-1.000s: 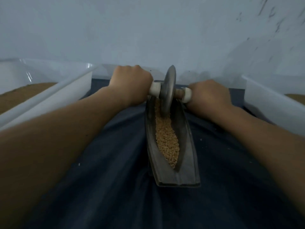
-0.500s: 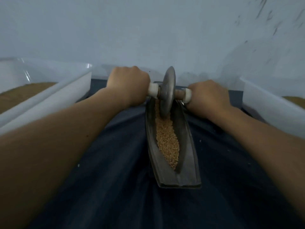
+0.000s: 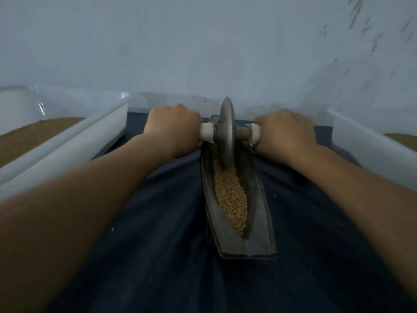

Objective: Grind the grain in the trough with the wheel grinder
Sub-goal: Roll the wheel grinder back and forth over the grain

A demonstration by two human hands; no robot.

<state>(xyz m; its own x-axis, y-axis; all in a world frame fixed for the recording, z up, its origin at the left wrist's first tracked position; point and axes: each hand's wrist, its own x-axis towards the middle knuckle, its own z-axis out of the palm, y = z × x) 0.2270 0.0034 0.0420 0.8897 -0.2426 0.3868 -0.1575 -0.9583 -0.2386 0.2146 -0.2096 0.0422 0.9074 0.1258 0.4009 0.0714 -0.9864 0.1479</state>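
Wheel grinder [image 3: 226, 134] barely budges, still at the far end of the trough [image 3: 259, 199] with left hand [image 3: 173, 129] and right hand [image 3: 284, 132] both curled tight round its handles [image 3: 207, 131], so the grain [image 3: 231, 195] nearer me probably stays mostly whole.

I see a dim, bluish picture that goes blurry near the edges.
The light is weak and flat, with soft shadows on the dark cloth [image 3: 158, 222]. A small white glare sits on the left tub [image 3: 40, 107]. The grain [image 3: 230, 195] and wheel grinder [image 3: 226, 136] look clearest. The edges bend, and the wall marks [image 3: 370, 39] are smeared into streaks.
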